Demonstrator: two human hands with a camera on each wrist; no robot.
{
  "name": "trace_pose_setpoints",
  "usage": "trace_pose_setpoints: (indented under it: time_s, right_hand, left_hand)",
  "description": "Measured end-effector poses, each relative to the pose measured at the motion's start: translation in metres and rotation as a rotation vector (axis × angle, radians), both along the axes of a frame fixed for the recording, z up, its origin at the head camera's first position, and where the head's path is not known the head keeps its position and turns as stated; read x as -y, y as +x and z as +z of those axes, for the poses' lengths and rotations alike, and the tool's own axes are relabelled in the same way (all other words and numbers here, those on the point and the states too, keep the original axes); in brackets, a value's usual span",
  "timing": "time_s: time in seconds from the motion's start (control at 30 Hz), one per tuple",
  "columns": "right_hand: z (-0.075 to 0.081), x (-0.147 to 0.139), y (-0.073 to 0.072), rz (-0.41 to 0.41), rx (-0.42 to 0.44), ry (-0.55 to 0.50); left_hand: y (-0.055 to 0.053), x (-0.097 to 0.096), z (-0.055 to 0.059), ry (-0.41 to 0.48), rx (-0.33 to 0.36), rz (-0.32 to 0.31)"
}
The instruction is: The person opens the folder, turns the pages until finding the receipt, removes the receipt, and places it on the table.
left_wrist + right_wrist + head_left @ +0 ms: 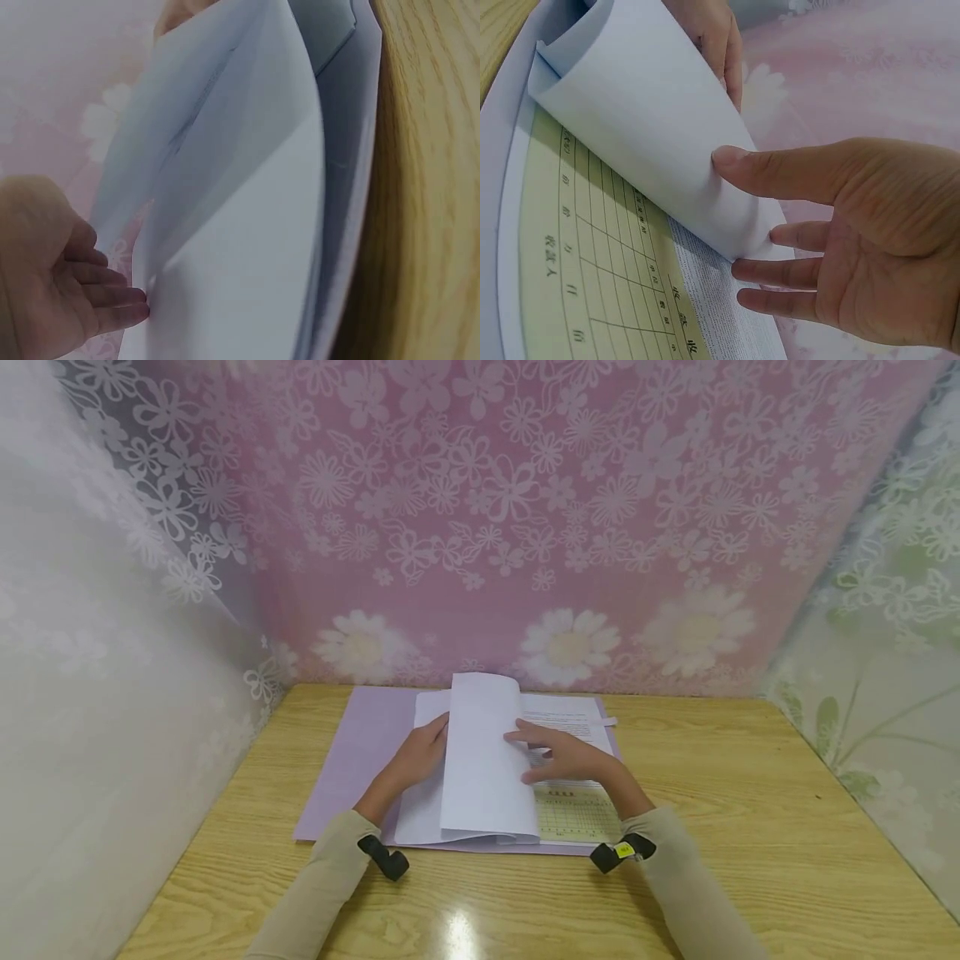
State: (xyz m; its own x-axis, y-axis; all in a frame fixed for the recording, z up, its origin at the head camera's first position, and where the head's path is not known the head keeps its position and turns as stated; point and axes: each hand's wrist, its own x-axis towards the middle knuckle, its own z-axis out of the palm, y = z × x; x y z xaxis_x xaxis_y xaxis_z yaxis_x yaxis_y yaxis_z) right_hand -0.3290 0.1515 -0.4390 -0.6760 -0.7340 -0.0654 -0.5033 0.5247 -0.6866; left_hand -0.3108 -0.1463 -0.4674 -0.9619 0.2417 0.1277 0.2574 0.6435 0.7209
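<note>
An open lilac folder lies on the table with white sheets in it. One white page is raised and curls over in the middle of the stack. My left hand is at that page's left edge. In the left wrist view, the left hand has its fingers fairly straight, their tips against the paper. My right hand is at the page's right side, fingers spread. In the right wrist view, the right hand's thumb touches the white paper. A yellow gridded form and a printed sheet show beneath.
The wooden table extends around the folder. A pink flowered backdrop stands behind it, with pale flowered sheets at the sides. A small white tab sticks out at the folder's right edge. Black bands are on both wrists.
</note>
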Motion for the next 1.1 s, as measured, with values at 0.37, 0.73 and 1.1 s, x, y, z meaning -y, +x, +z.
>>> trace_pose_setpoints:
  time_s: [0.37,0.73,1.1]
  right_hand:
    - [-0.002,0.001,0.002,-0.017,-0.008,-0.022]
    - [-0.003,0.022,0.013,0.019,0.007,-0.076]
    - [-0.011,0.033,0.017,0.002,-0.062,-0.014]
  left_hand:
    - [0.0,-0.001,-0.005,-0.003,0.011,0.043]
    - [0.004,-0.006,-0.003,-0.194,0.039,-0.047]
    - [0.007,-0.008,-0.003,-0.304,0.14,-0.18]
